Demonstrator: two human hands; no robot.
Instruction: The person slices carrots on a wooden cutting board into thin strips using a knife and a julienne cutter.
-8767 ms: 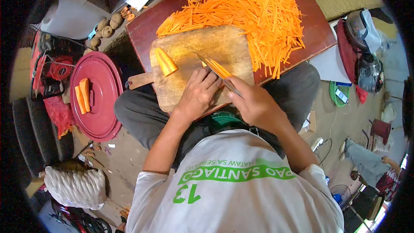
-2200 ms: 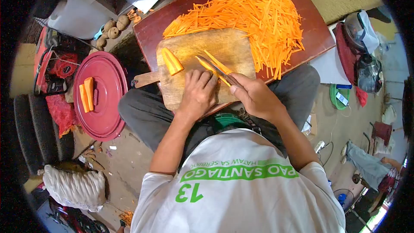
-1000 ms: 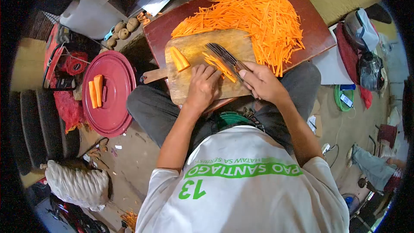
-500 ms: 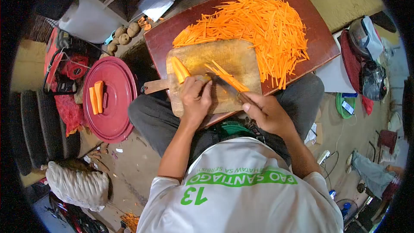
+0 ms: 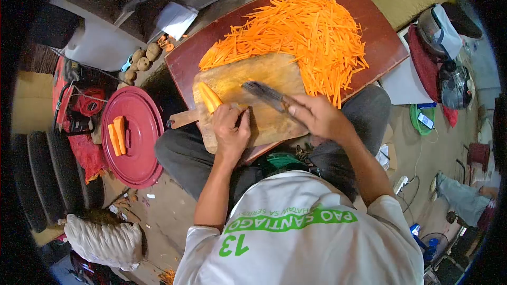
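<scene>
- I take the centre of the brown wooden cutting board (image 5: 269,126) as the middle of the clock, with 12 o'clock farthest from the person; its short handle points between 8 and 9 o'clock.
- At 9 o'clock on this board lies a thick orange carrot piece (image 5: 209,97), its lower end at the left hand.
- The left hand (image 5: 231,129) is over the board between 7 and 8 o'clock; its fingers are bent at this carrot piece, but I cannot tell whether they grip it.
- The right hand (image 5: 319,119) is between 3 and 4 o'clock, its fingers closed around the handle of a knife with a dark blade (image 5: 264,95).
- The blade is a little blurred, points towards 10 o'clock and is apart from the carrot piece.
- From 11 to 2 o'clock, a large heap of thin orange carrot strips (image 5: 306,37) spreads on the dark red table (image 5: 380,47), just beside the board.
- Between 8 and 9 o'clock, off the table, two long orange carrot pieces (image 5: 121,134) lie side by side on a round red lid (image 5: 140,163).
- At 3 o'clock, well apart, is a round green basket (image 5: 413,119).
</scene>
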